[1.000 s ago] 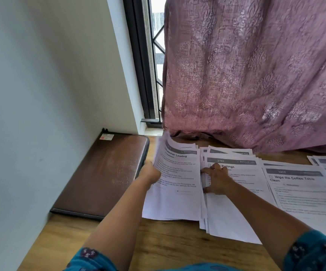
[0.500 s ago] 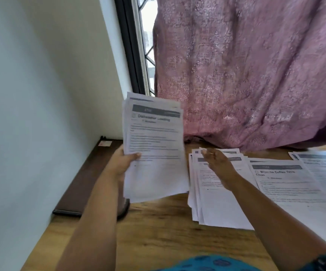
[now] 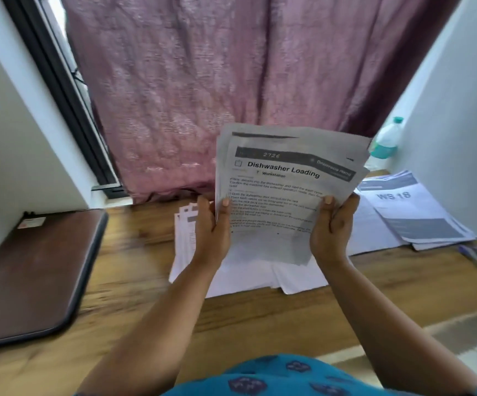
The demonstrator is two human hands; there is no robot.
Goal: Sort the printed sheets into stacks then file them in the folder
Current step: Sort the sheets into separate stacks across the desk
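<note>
I hold a stack of printed sheets (image 3: 286,184) upright above the wooden table (image 3: 134,307); its top page is headed "Dishwasher Loading". My left hand (image 3: 213,232) grips the stack's left edge and my right hand (image 3: 333,230) grips its right edge. Below it other stacks of sheets (image 3: 186,241) lie flat on the table, partly hidden by my hands. Further right lies a stack (image 3: 411,212) with a page marked "WS 18". The brown folder (image 3: 34,270) lies closed at the table's left, against the wall.
A pink curtain (image 3: 217,81) hangs behind the table beside a dark window frame (image 3: 57,90). At the back right a plastic bottle (image 3: 384,144) stands by the white wall (image 3: 460,118). A pen (image 3: 473,254) lies near the right edge.
My right hand left the stack on the table and took the lifted sheets' right edge. Both hands now hold the stack further right, in front of me. The view swung right.
</note>
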